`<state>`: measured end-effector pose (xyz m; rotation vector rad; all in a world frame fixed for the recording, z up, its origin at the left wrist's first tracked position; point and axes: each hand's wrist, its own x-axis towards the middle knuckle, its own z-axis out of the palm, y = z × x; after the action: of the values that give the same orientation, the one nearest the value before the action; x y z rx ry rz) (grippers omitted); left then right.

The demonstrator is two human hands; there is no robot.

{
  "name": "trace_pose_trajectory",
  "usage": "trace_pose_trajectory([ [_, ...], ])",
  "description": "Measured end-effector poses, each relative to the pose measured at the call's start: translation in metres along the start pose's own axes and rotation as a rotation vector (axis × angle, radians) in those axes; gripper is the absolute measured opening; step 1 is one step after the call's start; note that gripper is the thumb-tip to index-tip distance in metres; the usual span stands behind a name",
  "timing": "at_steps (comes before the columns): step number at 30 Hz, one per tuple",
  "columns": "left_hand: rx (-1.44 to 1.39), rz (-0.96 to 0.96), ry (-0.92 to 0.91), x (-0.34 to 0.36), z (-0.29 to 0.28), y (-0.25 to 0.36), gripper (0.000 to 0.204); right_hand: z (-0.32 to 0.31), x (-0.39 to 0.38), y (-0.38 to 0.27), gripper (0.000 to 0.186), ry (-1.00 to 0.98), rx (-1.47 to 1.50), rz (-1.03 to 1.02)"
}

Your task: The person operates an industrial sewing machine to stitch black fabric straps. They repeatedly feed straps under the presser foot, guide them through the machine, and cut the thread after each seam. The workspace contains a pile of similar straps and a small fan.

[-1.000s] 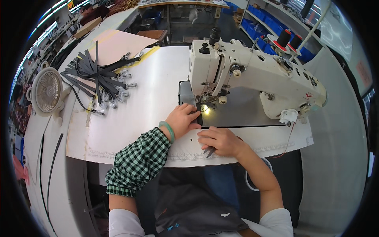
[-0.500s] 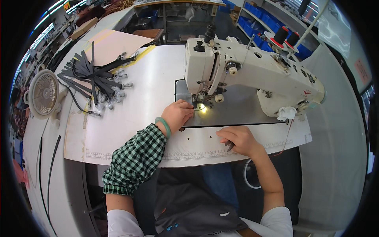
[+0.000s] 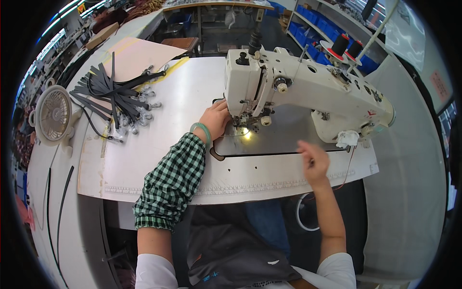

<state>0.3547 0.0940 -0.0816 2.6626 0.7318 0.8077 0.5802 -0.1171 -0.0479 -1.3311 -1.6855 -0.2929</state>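
Note:
A white sewing machine [image 3: 288, 82] stands over its grey metal bed, with a small lamp lighting the needle area. My left hand [image 3: 215, 119], with a green bangle at the wrist, reaches to the left side of the machine's head. Its fingers are bent together, their tips partly hidden by the head, and whatever they pinch cannot be made out. My right hand [image 3: 315, 161] is raised over the front right edge of the bed, slightly blurred. Its fingers are curled around a small dark tool [image 3: 312, 163], of which only a bit shows.
Dark straps with metal clips [image 3: 113, 96] lie heaped on the left of the white table [image 3: 163, 125]. A small fan [image 3: 53, 114] stands farther left. Thread cones [image 3: 340, 45] are behind the machine at right, near shelves with blue bins [image 3: 308, 36].
My left hand has moved away from me, from the front of the needle to beside the machine's head. The right hand has lifted and shifted right from the table's front, keeping the dark tool.

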Motion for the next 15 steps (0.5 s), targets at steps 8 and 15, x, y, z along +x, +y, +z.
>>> trace_pose_trajectory([
  [8,-0.008,0.059,-0.162,0.012,0.004,-0.018,0.016,-0.233,0.094,0.238,0.038,0.582,-0.951,0.458],
  [15,-0.05,0.004,-0.138,0.009,0.003,-0.016,0.015,-0.259,0.04,0.305,0.048,0.312,-0.385,0.984],
])
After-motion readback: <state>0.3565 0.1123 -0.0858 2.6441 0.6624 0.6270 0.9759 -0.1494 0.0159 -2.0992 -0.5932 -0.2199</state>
